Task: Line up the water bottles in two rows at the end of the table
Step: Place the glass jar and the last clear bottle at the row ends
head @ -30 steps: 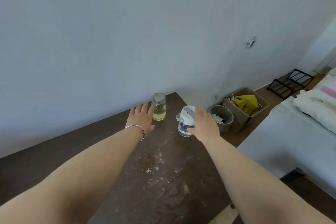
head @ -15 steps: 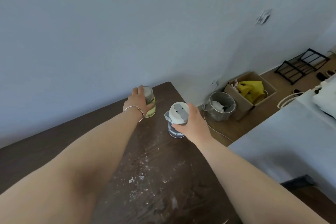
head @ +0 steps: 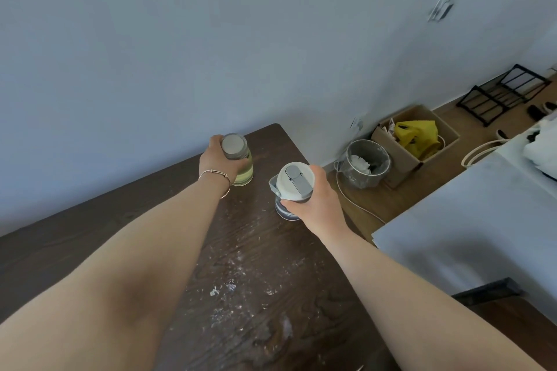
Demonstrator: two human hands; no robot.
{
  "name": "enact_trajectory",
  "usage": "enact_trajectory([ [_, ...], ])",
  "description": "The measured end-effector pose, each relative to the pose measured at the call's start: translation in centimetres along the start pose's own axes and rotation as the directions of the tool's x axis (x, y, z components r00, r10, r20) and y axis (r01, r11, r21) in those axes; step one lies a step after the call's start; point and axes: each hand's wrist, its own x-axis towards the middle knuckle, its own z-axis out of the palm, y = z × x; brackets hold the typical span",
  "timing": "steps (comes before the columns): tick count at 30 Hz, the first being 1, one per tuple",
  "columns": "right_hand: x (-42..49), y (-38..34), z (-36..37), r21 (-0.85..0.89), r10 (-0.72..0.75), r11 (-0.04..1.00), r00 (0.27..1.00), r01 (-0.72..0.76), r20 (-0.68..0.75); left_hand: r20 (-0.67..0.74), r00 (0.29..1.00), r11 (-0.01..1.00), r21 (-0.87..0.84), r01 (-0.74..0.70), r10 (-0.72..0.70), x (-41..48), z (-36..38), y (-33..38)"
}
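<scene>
A person reaches across a dark wooden desk (head: 90,250) toward its far end by the wall, each hand now clamped on a bottle. The left hand (head: 218,164), a thin bracelet (head: 215,178) at the wrist, has closed around the yellow-tinted bottle (head: 241,164) with the grey screw cap; a second ago that hand lay flat and open just beside it. The right hand (head: 315,199) grips the clear bottle (head: 291,190) below its white flip lid, as it did a moment earlier, with the bottle seemingly on or just above the desk. Both bottles stand upright near the desk's far right corner, close together but apart, the yellow one nearer the wall. With both secured, the person appears ready to nudge them into line as the start of the rows. Only these two bottles are in view. White specks and smears mark the wood nearer the camera. Beyond the desk edge, a clear waste bin (head: 366,164) and a cardboard box (head: 413,141) sit on the floor.
</scene>
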Motion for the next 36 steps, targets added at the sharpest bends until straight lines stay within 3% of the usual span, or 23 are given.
enact_trajectory([
  [9, -2.6, -2.8, 0.5, -0.014, 0.058, 0.998, 0.998, -0.058, 0.0, -0.016, 0.999, 0.999, -0.013, -0.04, 0.039, -5.2, -3.7, -1.7],
  [24, -15.1, -13.5, 1.3, 0.104, 0.133, 0.988, 0.979, -0.118, -0.155, -0.047, 0.996, 0.997, -0.027, -0.072, 0.071, -15.7, -16.5, -7.1],
  [36, -22.0, -17.8, 1.6, 0.082, 0.098, 0.992, 0.991, -0.091, -0.092, -0.084, 0.995, 0.998, -0.044, -0.051, 0.047, -25.0, -21.3, -11.2],
])
